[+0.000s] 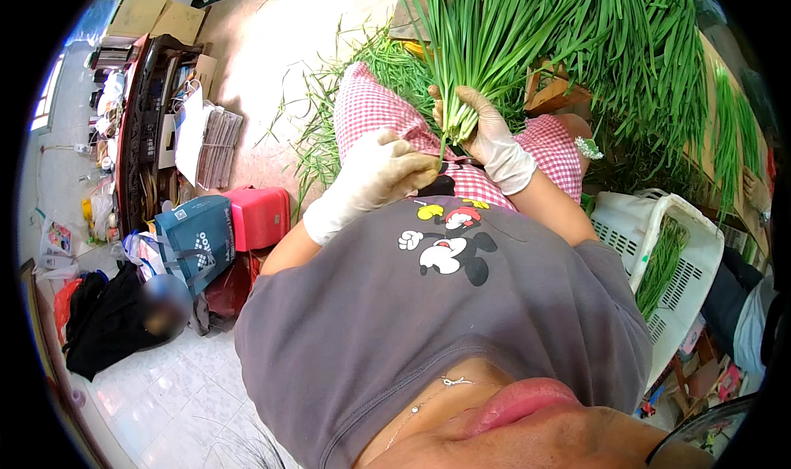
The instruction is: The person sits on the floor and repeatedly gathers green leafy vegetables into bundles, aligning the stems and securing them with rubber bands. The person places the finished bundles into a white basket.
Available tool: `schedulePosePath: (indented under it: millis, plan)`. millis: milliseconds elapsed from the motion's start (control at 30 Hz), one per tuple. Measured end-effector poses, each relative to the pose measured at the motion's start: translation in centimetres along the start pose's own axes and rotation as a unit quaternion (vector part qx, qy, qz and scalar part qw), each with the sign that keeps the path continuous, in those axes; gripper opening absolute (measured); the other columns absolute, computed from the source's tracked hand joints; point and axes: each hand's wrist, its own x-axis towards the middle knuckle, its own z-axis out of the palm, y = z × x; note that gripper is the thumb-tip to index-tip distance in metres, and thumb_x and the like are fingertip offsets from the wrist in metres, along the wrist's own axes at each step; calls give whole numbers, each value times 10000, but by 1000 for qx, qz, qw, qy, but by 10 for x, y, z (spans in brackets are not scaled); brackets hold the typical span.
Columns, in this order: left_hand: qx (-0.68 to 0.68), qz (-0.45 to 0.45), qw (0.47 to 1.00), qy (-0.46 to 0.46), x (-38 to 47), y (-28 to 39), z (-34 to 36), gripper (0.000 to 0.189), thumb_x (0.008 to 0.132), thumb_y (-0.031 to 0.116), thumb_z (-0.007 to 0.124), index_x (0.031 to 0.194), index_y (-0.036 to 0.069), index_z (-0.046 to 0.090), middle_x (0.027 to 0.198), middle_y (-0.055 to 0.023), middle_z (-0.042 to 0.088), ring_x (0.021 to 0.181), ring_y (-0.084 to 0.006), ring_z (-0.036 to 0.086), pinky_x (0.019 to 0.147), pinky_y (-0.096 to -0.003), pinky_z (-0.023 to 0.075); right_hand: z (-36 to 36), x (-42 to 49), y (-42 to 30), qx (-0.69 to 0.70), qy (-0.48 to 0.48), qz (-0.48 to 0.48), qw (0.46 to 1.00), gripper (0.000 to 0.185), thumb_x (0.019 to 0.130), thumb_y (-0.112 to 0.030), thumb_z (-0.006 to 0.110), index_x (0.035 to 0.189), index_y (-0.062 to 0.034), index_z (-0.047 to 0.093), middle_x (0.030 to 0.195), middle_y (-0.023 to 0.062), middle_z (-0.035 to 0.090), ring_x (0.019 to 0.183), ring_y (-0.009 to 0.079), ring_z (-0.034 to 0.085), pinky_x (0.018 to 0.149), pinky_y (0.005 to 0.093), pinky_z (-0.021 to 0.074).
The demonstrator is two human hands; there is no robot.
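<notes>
My right hand (488,129), in a thin whitish glove, grips a thick bunch of garlic chives (494,42) around its pale stem ends. The long green leaves fan out away from me, above my lap. My left hand (386,166), gloved too and stained yellowish at the fingertips, is just left of the stem ends. Between its thumb and fingers it pinches a single green stalk (442,146) that runs down from the bunch. Below both hands, my lap is covered by a red-and-white checked cloth (377,107).
More chives (642,48) hang over a wooden surface (710,67) at right. Loose green leaves (315,135) litter the floor. A white plastic crate (673,296) holding chives stands by my right side. Left are a red box (262,218), a blue bag (198,234) and stacked paper (216,147).
</notes>
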Motion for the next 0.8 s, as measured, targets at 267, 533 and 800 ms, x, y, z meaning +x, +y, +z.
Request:
schedulePosePath:
  millis: [267,533,800]
  plan:
    - [-211,-201,948,129,-22,-4,-72,77,793,100,628,808,56,689,759,-60,665,682,-130,543,653,-266,415,4,-4,-3,12,-32,22,999,473,857,-208,552,1213,73,419,1183,181,531,919,251,616,844,372,512]
    - [-108,-188,967,135,30,-41,9,204,850,151,605,996,9,611,887,-93,625,738,-137,573,675,-250,468,17,-8,-4,0,-27,26,999,460,876,-243,500,1205,72,438,1187,180,537,1041,299,564,921,424,462]
    - [-278,-356,886,103,60,-43,54,402,758,220,705,1036,-1,515,808,-89,595,659,-174,617,612,-274,500,3,-9,-4,29,-18,34,999,231,865,-187,562,1000,0,551,938,128,609,857,258,610,789,428,527]
